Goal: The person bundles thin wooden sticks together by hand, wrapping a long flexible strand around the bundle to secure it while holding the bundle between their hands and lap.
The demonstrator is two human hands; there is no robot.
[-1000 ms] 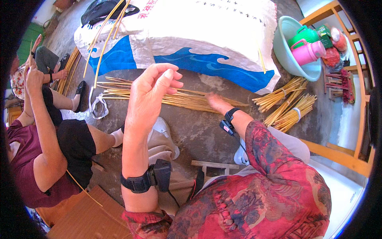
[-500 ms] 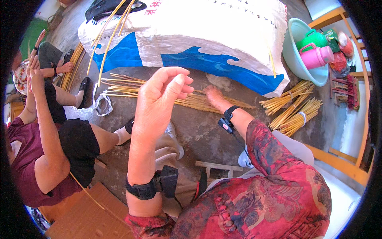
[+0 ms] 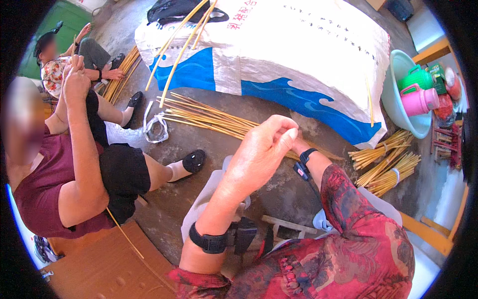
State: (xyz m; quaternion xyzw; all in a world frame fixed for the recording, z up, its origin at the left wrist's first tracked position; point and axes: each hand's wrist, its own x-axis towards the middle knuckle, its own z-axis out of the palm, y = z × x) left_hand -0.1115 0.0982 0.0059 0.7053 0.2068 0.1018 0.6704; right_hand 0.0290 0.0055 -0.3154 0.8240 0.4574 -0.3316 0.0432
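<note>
My left hand [image 3: 263, 150] is half-curled, apparently empty, partly hiding my right hand [image 3: 300, 145], whose grip I cannot tell; uneven dragging could scatter the loose stalks [image 3: 214, 119] on the floor [image 3: 281, 199]

A stained grey floor [image 3: 164, 214] lies between a green panel [image 3: 56, 22] and pale wall [image 3: 427, 31].
</note>
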